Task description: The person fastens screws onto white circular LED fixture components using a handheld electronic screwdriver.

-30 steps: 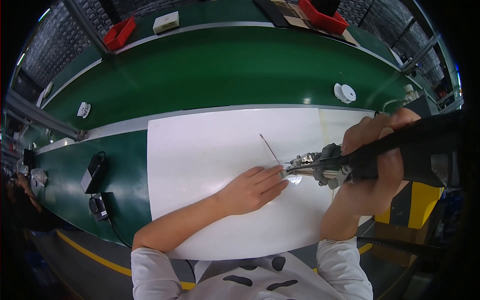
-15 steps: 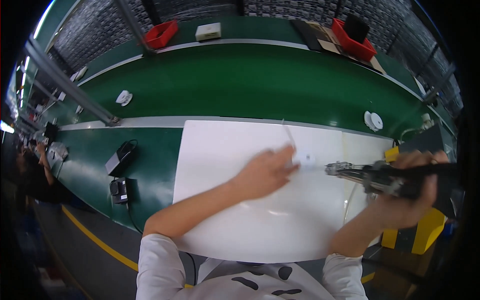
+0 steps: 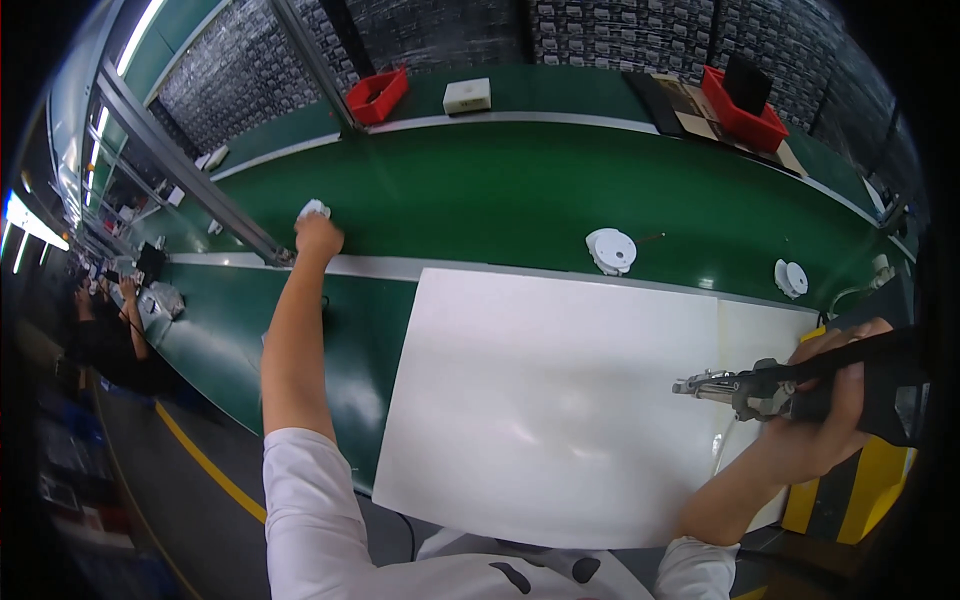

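Note:
My left hand (image 3: 318, 240) is stretched far to the left over the green belt. Its fingers are closed round a small white plastic part (image 3: 315, 208), partly hidden by the hand. My right hand (image 3: 838, 370) grips a dark hand tool with a slender, jointed metal head (image 3: 735, 385), its tip pointing left over the white board (image 3: 540, 400). Beyond the board's far edge, a round white plastic part (image 3: 612, 250) lies on the belt, a thin dark strip or wire sticking out to its right. A similar white part (image 3: 791, 278) lies farther right.
Red bins (image 3: 378, 95) and a pale box (image 3: 467, 96) stand on the far shelf. A slanting metal post (image 3: 200, 165) rises beside my left hand. A yellow-and-black stand (image 3: 850, 490) is under my right forearm. Another person (image 3: 110, 320) works at far left.
My left hand has left the board and reached to the white part at the left. The white part it was handling now lies on the belt. My view has shifted; the right hand still grips the tool.

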A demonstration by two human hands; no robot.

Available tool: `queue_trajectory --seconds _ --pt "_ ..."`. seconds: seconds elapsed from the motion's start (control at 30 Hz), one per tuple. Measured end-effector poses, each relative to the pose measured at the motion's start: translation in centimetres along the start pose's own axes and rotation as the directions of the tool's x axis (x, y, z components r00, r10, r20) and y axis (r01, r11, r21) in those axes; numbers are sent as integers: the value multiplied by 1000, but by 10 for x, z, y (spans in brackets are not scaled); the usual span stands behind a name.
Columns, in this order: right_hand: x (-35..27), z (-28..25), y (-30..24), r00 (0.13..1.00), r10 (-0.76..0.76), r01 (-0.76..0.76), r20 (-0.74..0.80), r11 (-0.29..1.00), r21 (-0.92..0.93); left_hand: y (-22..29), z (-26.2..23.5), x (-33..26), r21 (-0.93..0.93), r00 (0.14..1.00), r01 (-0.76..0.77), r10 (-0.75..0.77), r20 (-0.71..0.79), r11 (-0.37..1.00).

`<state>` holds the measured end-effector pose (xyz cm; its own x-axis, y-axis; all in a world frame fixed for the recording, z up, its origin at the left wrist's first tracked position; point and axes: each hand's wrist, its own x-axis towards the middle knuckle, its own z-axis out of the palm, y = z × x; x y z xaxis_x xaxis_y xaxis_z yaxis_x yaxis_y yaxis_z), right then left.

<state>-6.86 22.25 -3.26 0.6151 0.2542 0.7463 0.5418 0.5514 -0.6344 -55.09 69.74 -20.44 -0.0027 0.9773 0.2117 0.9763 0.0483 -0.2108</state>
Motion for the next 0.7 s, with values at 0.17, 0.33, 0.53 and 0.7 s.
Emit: queue_trajectory --seconds 0.17,0.33,0.53,0.7 --pt "0 -7 2 998 13 -17 -57 998 -66 -30 26 12 -55 979 113 -101 175 992" --pt "-3 0 0 991 32 -47 -131 993 -113 -12 8 -2 -50 954 258 -247 169 965" --pt "-1 -4 4 999 3 -6 -45 999 -52 -5 -5 -10 -10 966 234 -231 118 972" --pt "-3 -18 9 999 7 -11 -45 995 -101 13 -16 -11 -79 995 89 -86 45 993"
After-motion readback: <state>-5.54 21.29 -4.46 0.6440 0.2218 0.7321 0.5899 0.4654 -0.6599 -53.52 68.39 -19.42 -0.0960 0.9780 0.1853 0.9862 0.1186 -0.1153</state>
